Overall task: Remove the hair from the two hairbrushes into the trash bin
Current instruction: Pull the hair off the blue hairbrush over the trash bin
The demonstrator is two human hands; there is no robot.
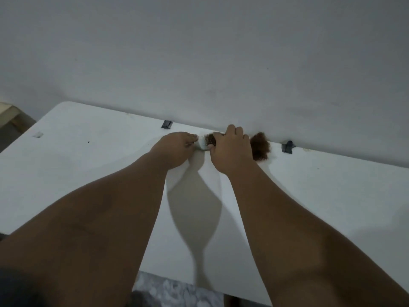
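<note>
Table (88, 169) by wall (199, 52): gripping hairbrush (202, 144) with left hand (174, 149), pinching hair (210, 140) with right hand (230, 149). Prob best pulling slow from bristle base.

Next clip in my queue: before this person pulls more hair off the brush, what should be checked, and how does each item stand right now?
1. Left hand holds the white hairbrush by its left end: ok.
2. Right hand curled over the brush, thumb beneath: ok.
3. Right hand actually pinching the hair in the brush: cannot tell, the fingers hide it.
4. Trash bin in view: not ok, none shows.
5. Second hairbrush located: cannot tell; only a brown hair clump shows to the right of the right hand.
6. Brush above the table, near its far edge: ok.
</note>
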